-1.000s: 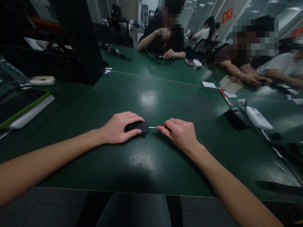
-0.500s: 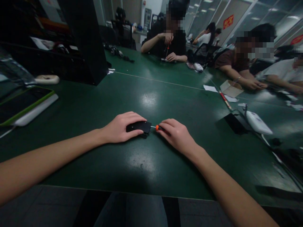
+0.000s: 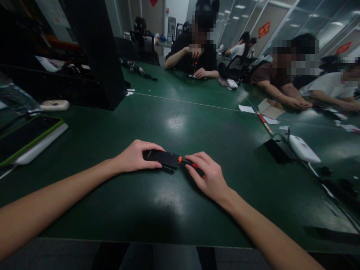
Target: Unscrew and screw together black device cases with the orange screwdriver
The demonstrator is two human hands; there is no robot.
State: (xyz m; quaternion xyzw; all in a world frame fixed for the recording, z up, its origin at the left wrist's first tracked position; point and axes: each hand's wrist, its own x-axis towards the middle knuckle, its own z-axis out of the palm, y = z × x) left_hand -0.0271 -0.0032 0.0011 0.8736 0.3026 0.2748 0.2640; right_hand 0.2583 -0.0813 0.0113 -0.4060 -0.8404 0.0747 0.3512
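In the head view, the left hand [image 3: 134, 157] lies flat on the dark green tabletop [image 3: 174, 202], its fingers [image 3: 152, 147] curled over the near end of a small black device [image 3: 161, 158] and pressing it down. The device rests on the tabletop in the middle of the view, just ahead of the person, lying lengthwise between the two hands. The right hand [image 3: 209, 176] has its fingers closed around the black and orange handle of a screwdriver [image 3: 188, 162], whose tip end meets the right end of the device; the shaft is hidden where the two come together. Both forearms stretch in from the bottom corners.

To the left, a tablet with a green edge [image 3: 26, 138] lies on the tabletop, with a pale oblong object [image 3: 54, 105] beyond it and a tall black block [image 3: 95, 52] behind. To the right sit a flat black pad [image 3: 277, 150], a white device [image 3: 303, 148] just beside it, a red pen [image 3: 264, 122] and a small cardboard box [image 3: 271, 108]. Across the tabletop, a person in black [image 3: 194, 52] holds a small tool upright, and two more people [image 3: 284, 78] rest their arms on the far right edge.
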